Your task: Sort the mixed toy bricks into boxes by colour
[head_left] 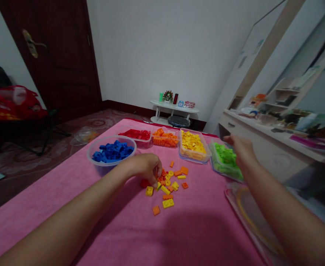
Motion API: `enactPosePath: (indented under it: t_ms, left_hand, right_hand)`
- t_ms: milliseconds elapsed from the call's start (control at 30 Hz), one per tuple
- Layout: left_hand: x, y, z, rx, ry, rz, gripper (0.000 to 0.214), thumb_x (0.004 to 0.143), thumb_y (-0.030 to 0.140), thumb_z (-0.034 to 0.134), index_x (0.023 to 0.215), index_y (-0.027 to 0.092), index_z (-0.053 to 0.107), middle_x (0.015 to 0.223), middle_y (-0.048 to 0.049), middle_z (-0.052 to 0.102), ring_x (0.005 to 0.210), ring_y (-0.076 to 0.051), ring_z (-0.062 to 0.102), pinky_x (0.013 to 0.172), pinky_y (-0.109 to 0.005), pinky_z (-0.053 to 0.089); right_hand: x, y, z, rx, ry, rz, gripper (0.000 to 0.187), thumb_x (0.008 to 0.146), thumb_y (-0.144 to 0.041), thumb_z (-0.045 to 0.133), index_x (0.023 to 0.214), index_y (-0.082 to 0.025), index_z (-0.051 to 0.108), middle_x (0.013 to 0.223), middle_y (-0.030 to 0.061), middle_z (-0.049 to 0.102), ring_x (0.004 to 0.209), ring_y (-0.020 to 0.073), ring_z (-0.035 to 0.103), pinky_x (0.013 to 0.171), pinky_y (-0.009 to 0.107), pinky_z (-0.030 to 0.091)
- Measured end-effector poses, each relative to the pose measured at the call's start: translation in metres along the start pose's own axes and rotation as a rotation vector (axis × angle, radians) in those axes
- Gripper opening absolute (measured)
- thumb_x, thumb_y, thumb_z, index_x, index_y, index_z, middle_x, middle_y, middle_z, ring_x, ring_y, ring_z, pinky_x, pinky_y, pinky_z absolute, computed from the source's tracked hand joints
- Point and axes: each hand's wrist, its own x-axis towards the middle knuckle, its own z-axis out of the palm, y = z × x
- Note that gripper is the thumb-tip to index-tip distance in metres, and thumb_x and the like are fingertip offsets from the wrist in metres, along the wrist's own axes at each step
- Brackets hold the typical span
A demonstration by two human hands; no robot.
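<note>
My left hand reaches down into a loose pile of small toy bricks on the pink cloth. Its fingers are pinched around a small yellow-green toy brick at the pile's edge. Beside the fingertips lie a yellow brick and a round red piece. Orange, red and yellow pieces make up the pile, among them a two-stud yellow brick and an orange brick. Over the right edge of the green-brick box is my right hand, blurred, its fingers partly hidden.
A round tub of blue bricks stands at the left. Boxes of red bricks, orange bricks and yellow bricks line the table's far side. A clear plastic package lies at the right edge, near a white dresser.
</note>
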Motion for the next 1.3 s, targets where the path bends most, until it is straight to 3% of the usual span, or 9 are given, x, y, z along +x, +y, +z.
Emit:
enactPosePath:
  t_ms: [67,233,333,433,600,833,967,1133,1300]
  left_hand:
    - [-0.001,0.007,0.004,0.072,-0.029,-0.002,0.03,0.048,0.027,0.076,0.076,0.019,0.07,0.067,-0.0014,0.068,0.053,-0.013,0.054,0.047,-0.021,0.033]
    - [0.001,0.013,0.013,0.163,0.016,0.032,0.018,0.052,0.028,0.075,0.066,0.018,0.071,0.062,-0.003,0.067,0.048,-0.012,0.05,0.044,-0.021,0.03]
    - [0.006,0.006,0.006,-0.075,0.096,0.082,0.019,0.063,0.032,0.067,0.071,0.016,0.071,0.064,-0.003,0.066,0.05,-0.011,0.052,0.046,-0.02,0.034]
    - [0.011,-0.002,-0.005,-0.278,0.398,0.108,0.029,0.07,0.039,0.062,0.078,0.012,0.069,0.067,-0.004,0.065,0.054,-0.011,0.053,0.049,-0.02,0.037]
    - [0.016,-0.001,-0.008,-0.207,0.734,0.115,0.028,0.061,0.034,0.07,0.078,0.011,0.067,0.067,-0.0033,0.065,0.056,-0.011,0.055,0.051,-0.02,0.04]
    - [0.008,0.015,-0.007,-0.056,0.831,0.316,0.016,0.065,0.02,0.068,0.08,0.015,0.067,0.077,-0.0027,0.067,0.07,-0.012,0.059,0.063,-0.022,0.044]
    - [0.005,0.02,-0.007,0.064,0.794,0.353,0.014,0.067,0.02,0.068,0.081,0.017,0.068,0.075,-0.0011,0.066,0.069,-0.012,0.056,0.064,-0.022,0.043]
    - [-0.001,0.025,-0.011,0.105,0.737,0.285,0.018,0.067,0.024,0.068,0.084,0.017,0.069,0.08,-0.0029,0.068,0.07,-0.013,0.057,0.064,-0.023,0.043]
    - [-0.004,0.016,-0.021,-0.144,0.739,0.198,0.025,0.068,0.032,0.067,0.085,0.013,0.069,0.079,-0.0053,0.068,0.067,-0.014,0.059,0.064,-0.025,0.046]
  right_hand:
    - [-0.023,-0.011,0.024,0.009,-0.125,-0.011,0.017,0.072,-0.029,0.058,0.065,-0.014,0.064,0.068,0.0054,0.064,0.063,0.0133,0.059,0.061,0.025,0.043]
    - [-0.085,-0.033,0.08,0.012,-0.723,-0.119,0.02,0.067,-0.033,0.064,0.064,-0.013,0.065,0.064,0.0048,0.065,0.062,0.015,0.06,0.062,0.027,0.044]
    - [-0.105,-0.029,0.098,0.145,-0.682,-0.118,0.018,0.067,-0.032,0.064,0.069,-0.014,0.065,0.065,0.003,0.065,0.063,0.014,0.061,0.061,0.025,0.044]
    - [-0.114,-0.013,0.107,0.23,-0.586,-0.046,0.019,0.067,-0.033,0.066,0.069,-0.014,0.064,0.066,0.0027,0.064,0.058,0.0112,0.058,0.055,0.022,0.044]
    - [-0.128,0.002,0.11,0.41,-0.744,0.311,0.03,0.07,-0.044,0.065,0.075,-0.014,0.063,0.065,0.0024,0.061,0.047,0.0077,0.053,0.04,0.017,0.042]
    - [-0.147,-0.01,0.114,0.827,-0.76,0.596,0.007,0.075,-0.019,0.057,0.073,-0.013,0.058,0.054,-0.0013,0.056,0.043,0.0062,0.05,0.043,0.016,0.043]
    - [-0.156,-0.012,0.118,0.993,-0.761,0.826,0.012,0.079,-0.016,0.045,0.078,-0.011,0.056,0.048,-0.003,0.051,0.039,0.0066,0.046,0.039,0.016,0.039]
    - [-0.161,-0.009,0.12,1.014,-0.74,0.938,0.018,0.086,-0.026,0.042,0.079,-0.013,0.054,0.048,-0.0042,0.049,0.035,0.0051,0.039,0.031,0.013,0.022]
    - [-0.152,-0.005,0.116,0.978,-0.742,0.892,0.044,0.088,-0.047,0.034,0.076,-0.011,0.057,0.061,0.0055,0.057,0.045,0.008,0.047,0.038,0.017,0.035]
